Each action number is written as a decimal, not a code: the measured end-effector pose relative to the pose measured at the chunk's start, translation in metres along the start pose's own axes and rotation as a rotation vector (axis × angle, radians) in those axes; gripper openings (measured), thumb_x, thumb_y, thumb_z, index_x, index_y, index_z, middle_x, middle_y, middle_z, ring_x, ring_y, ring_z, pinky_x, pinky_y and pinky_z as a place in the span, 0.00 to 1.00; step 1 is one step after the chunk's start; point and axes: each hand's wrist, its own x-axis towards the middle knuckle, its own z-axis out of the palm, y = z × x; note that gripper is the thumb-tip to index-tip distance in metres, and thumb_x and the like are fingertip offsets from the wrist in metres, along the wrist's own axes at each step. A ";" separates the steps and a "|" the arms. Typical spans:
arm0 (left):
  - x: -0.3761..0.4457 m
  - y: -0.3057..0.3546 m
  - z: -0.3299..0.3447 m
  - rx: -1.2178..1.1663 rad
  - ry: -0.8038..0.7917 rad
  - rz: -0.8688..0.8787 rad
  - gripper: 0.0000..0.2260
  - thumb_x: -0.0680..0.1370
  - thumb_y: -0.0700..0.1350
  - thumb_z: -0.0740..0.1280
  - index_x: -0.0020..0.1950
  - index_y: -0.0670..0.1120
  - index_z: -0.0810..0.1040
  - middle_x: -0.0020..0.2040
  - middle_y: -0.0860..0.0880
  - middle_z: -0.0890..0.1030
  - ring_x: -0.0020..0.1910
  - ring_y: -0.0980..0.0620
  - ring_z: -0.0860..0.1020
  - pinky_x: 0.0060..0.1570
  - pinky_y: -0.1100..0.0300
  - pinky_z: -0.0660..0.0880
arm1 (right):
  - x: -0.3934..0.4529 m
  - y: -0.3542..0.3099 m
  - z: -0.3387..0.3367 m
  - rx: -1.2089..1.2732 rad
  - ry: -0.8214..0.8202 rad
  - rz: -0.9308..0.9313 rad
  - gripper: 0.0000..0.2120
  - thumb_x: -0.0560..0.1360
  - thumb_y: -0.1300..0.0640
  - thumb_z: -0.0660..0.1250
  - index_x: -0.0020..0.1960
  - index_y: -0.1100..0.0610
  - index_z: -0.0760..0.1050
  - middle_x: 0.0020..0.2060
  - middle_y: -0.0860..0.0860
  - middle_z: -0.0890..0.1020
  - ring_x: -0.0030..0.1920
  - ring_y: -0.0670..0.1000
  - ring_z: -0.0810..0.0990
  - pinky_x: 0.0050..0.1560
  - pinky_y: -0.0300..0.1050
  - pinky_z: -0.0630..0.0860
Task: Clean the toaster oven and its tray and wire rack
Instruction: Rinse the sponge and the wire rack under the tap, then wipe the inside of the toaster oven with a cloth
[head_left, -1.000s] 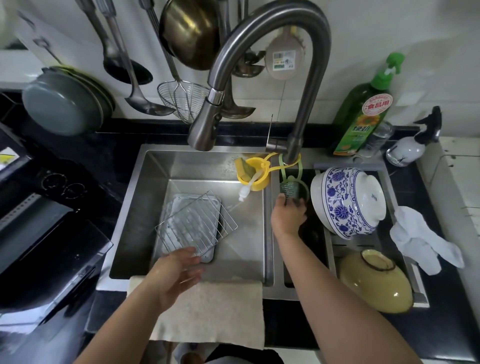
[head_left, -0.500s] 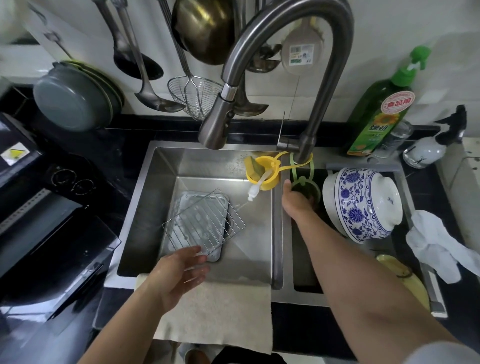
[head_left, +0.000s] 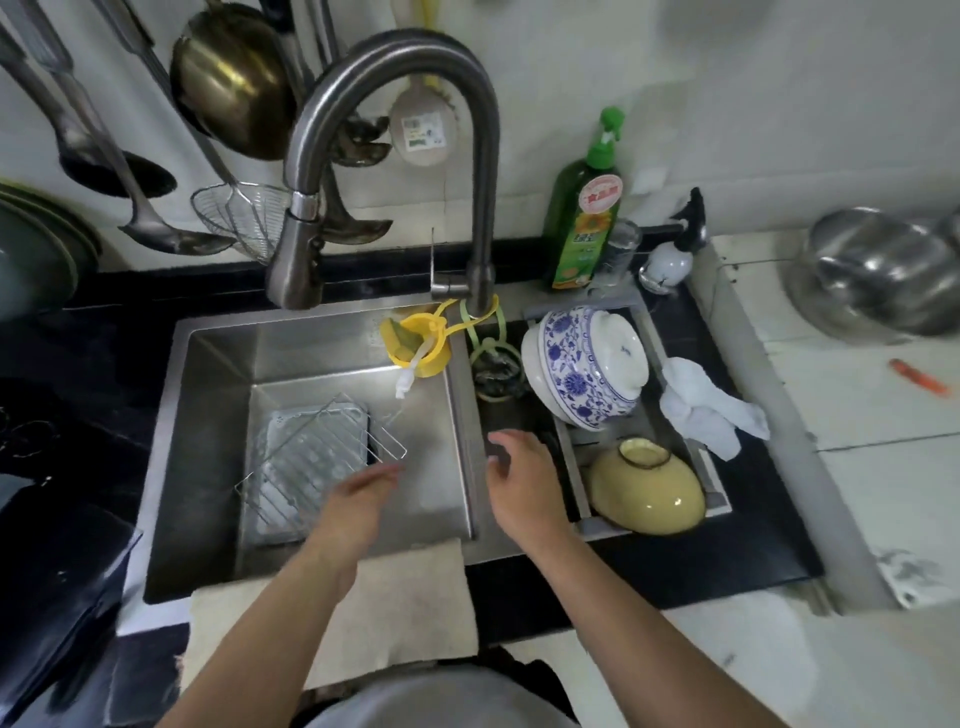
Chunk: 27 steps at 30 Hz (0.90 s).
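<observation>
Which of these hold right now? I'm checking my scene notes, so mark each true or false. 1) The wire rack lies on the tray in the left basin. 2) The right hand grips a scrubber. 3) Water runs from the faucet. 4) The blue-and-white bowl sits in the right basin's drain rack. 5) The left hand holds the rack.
1) True: the wire rack lies askew on the tray.
2) False: the right hand is open and empty.
3) False: no stream shows below the faucet.
4) True: the blue-and-white bowl sits there.
5) False: the left hand hovers open beside it.
</observation>
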 end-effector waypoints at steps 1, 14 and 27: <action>0.000 0.001 0.010 0.028 -0.027 0.022 0.09 0.82 0.41 0.68 0.56 0.52 0.85 0.62 0.52 0.83 0.50 0.60 0.79 0.42 0.64 0.73 | 0.001 0.007 -0.015 -0.026 0.031 -0.005 0.13 0.80 0.61 0.63 0.63 0.56 0.78 0.59 0.51 0.78 0.61 0.50 0.74 0.61 0.36 0.67; 0.014 -0.012 0.008 1.143 -0.017 0.216 0.42 0.80 0.55 0.65 0.84 0.61 0.39 0.83 0.50 0.58 0.82 0.40 0.54 0.78 0.40 0.56 | 0.076 0.136 -0.131 -0.429 -0.051 0.655 0.23 0.81 0.56 0.55 0.75 0.60 0.67 0.76 0.59 0.61 0.75 0.63 0.59 0.74 0.58 0.60; -0.020 0.007 -0.089 0.309 -0.069 -0.101 0.21 0.82 0.44 0.70 0.75 0.42 0.76 0.77 0.37 0.70 0.79 0.34 0.63 0.81 0.39 0.46 | -0.040 -0.072 -0.025 0.444 -0.043 0.011 0.12 0.76 0.66 0.66 0.49 0.49 0.76 0.48 0.39 0.78 0.51 0.38 0.76 0.49 0.30 0.71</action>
